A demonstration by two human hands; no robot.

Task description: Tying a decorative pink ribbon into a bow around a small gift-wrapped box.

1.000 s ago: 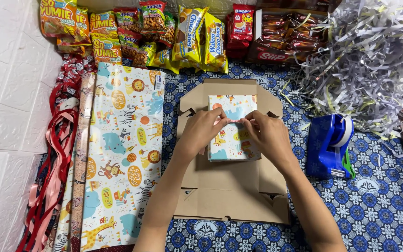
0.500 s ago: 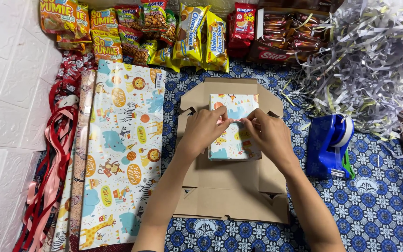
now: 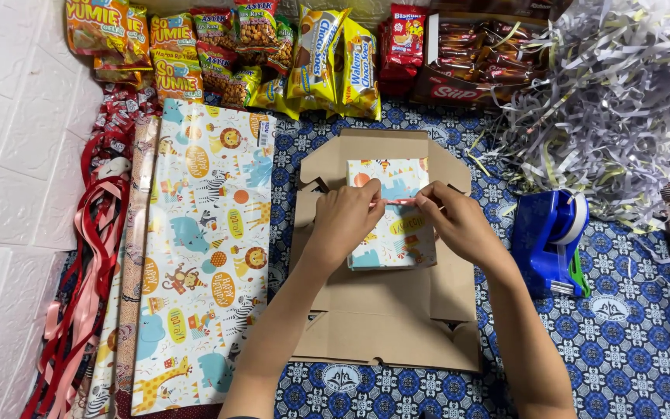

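Wrapped gift box [image 3: 391,233] seated in open cardboard carton [image 3: 385,326]; left hand [image 3: 344,221] and right hand [image 3: 453,221] pinching pink ribbon [image 3: 398,202] taut across top; bow untied

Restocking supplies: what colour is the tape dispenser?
The tape dispenser is blue with a green base edge, seen in the head view.

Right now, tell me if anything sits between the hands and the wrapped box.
Nothing visible does. The left hand and right hand both rest on the wrapped box, pinching a thin pink strip stretched between their fingertips across its top.
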